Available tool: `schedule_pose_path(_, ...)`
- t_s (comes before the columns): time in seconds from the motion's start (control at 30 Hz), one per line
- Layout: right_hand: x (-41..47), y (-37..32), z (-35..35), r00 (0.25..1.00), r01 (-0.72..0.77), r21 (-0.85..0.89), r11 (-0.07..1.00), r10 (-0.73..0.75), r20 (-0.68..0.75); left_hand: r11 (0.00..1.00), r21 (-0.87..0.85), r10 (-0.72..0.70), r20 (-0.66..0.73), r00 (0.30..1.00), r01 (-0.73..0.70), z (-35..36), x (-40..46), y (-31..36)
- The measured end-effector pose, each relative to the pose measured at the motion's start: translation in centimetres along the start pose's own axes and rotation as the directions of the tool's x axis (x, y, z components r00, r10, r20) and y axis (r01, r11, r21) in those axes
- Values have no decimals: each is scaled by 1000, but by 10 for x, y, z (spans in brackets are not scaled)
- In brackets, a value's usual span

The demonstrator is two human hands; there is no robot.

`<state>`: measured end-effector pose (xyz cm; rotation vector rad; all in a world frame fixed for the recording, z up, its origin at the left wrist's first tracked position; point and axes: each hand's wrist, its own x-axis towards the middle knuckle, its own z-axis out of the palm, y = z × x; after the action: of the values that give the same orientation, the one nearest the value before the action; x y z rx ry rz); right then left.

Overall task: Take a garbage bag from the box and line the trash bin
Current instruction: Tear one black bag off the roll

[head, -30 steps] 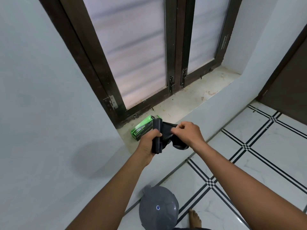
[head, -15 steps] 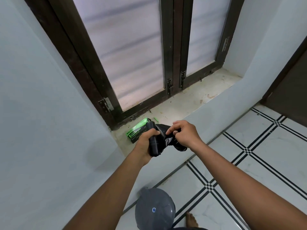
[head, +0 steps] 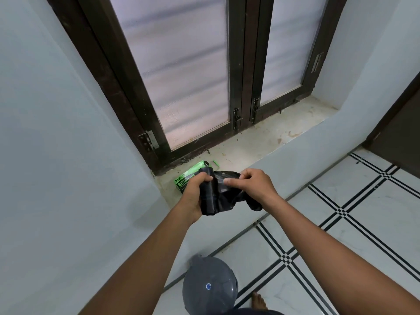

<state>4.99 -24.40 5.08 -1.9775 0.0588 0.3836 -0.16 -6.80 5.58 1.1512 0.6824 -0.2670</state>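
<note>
A green garbage bag box [head: 186,177] lies on the window sill [head: 254,148], partly hidden behind my left hand. My left hand [head: 196,189] is closed around a black roll of garbage bags [head: 208,196], held upright above the sill's front edge. A loose black bag [head: 229,192] hangs unrolled from it toward the right. My right hand [head: 251,184] pinches the top of that loose bag beside the roll. The grey trash bin [head: 210,285] with its domed lid stands on the floor below my arms, close to the wall.
A dark-framed window with frosted panes [head: 181,71] rises behind the sill. White walls flank it on both sides. The white tiled floor with black lines [head: 341,223] spreads to the right, toward a dark door [head: 400,128]. A bare foot [head: 258,301] shows beside the bin.
My right hand has shifted its grip along the loose bag, and more of the bag now hangs out from the roll. The view has tilted slightly.
</note>
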Motion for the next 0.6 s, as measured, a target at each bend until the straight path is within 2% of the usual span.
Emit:
schedule_pose_path(0.13, 2, 4, 3, 1000, -6, -84, 996, 6, -4, 1000, -11, -19, 11, 1000, 19, 3, -2, 0)
schedule_pose_path(0.33, 11, 18, 4, 993, -87, 14, 996, 85, 81, 995, 96, -5, 28, 1000, 2, 3, 0, -9)
schedule_pose_path(0.53, 8, 19, 3, 994, -93, 78, 993, 88, 67, 993, 118, 10, -50, 999, -4, -6, 6, -11)
schedule_pose_path(0.6, 4, 15, 3, 997, -66, 81, 994, 63, 40, 994, 110, 15, -31, 999, -12, -7, 8, -13)
